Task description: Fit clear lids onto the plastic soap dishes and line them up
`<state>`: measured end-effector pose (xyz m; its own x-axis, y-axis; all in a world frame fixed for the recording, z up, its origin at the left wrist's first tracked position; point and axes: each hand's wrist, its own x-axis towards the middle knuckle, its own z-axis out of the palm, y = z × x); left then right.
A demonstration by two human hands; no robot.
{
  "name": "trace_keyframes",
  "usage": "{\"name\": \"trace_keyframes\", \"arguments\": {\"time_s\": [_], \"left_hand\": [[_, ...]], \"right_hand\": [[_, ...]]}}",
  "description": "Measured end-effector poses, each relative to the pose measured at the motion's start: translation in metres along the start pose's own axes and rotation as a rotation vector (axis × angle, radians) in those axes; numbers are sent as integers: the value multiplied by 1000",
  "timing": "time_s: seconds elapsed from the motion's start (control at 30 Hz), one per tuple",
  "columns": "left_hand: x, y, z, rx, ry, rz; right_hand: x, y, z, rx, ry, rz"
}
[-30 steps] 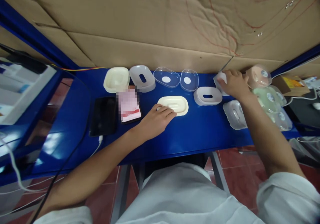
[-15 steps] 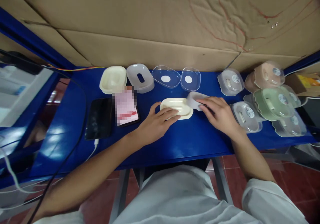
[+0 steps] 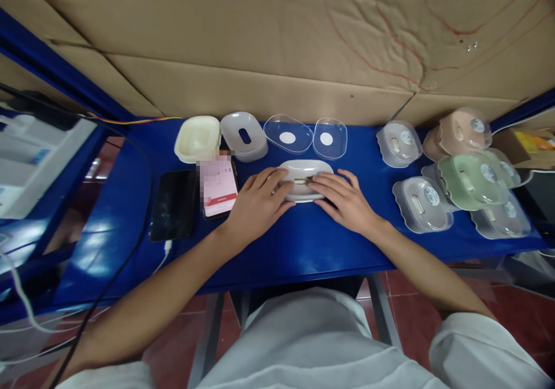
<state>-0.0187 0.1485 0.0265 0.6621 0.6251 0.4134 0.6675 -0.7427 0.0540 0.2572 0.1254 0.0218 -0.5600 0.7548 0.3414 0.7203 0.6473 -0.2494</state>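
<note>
In front of me on the table lies a light grey plastic dish [image 3: 306, 169] with a slot in its middle. A cream strip shows through the slot, and a thin cream edge of the base [image 3: 306, 201] shows under the near rim. My left hand [image 3: 262, 201] grips the dish's left end, fingers over the rim and thumb at the near side. At the right end, my right hand [image 3: 344, 201] holds it the same way, its fingers reaching toward the slot. Most of the cream base is covered by the dish and my hands.
Along the back stand a cream dish [image 3: 197, 140], another slotted grey dish [image 3: 245, 137] and two clear lids [image 3: 288, 134]. A phone [image 3: 221, 186] and a black device [image 3: 172, 207] with a white cable lie left. Lidded boxes [image 3: 427, 204] in grey, green and pink are grouped at right.
The grey dish, earlier held by my right hand at the base's right end, now sits over the cream base. My right hand has moved left, and both hands are on the dish.
</note>
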Motion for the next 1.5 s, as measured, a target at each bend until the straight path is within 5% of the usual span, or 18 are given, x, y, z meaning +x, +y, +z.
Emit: {"name": "trace_keyframes", "arguments": {"time_s": [0.57,0.9,1.13,1.4,1.5], "left_hand": [[-2,0,6,-63,8,-214],[-1,1,-3,43,-83,-94],[1,8,-5,133,-115,-6],[-1,5,-6,49,-62,-75],[-1,6,-2,0,-55,-112]], "right_hand": [[7,6,10,135,38,-15],[5,8,5,81,34,-51],[7,1,-6,-19,-103,-77],[37,46,3,-104,81,329],[35,50,-4,125,295,385]]}}
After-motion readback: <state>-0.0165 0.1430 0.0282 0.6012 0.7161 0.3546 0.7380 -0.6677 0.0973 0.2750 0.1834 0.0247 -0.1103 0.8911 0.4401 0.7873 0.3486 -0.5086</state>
